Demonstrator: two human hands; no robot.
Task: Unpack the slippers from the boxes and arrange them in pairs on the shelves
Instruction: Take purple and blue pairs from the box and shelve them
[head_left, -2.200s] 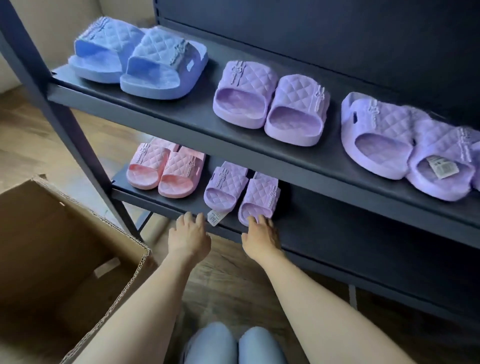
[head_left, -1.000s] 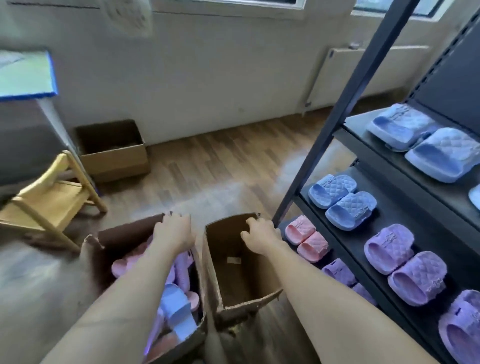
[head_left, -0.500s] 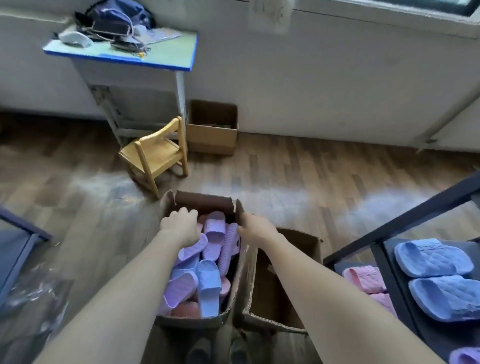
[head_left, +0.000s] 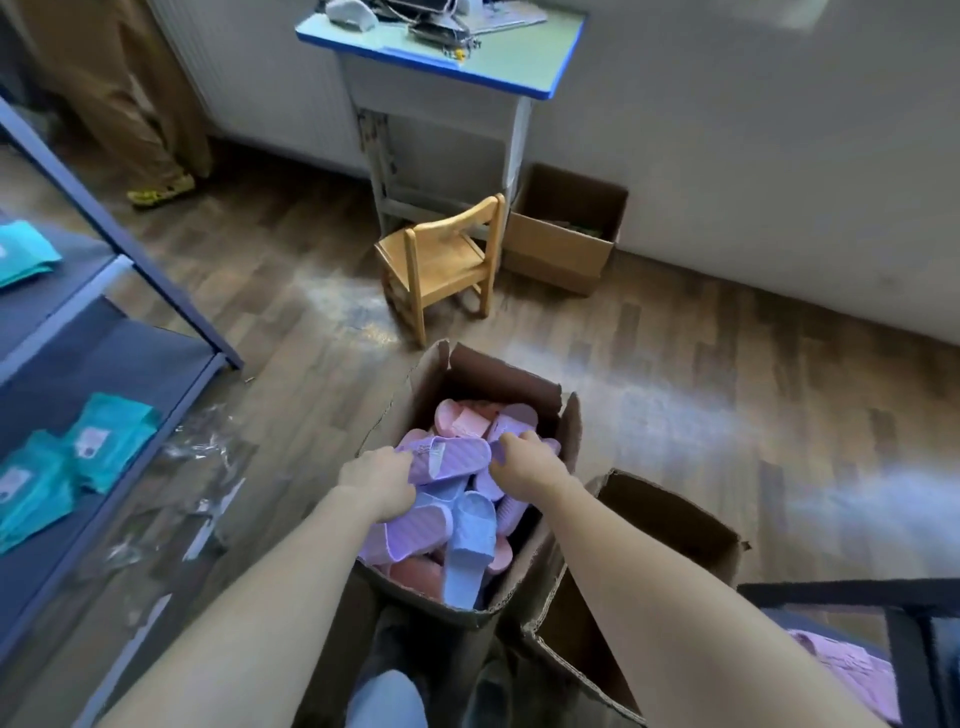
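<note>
Both hands are down in the open cardboard box (head_left: 431, 379) full of slippers. The left hand (head_left: 376, 483) is curled around one end of a purple slipper (head_left: 451, 459) lying sole up on top of the pile. The right hand (head_left: 524, 462) is at the other end, fingers bent down, but I cannot tell what it holds. A blue slipper (head_left: 470, 540) lies just under the hands. A second box (head_left: 670, 525) stands right beside the right arm.

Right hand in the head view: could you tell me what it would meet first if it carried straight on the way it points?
The right hand already seems to touch a purple slipper lying on top in the box; depth is unclear.
</note>
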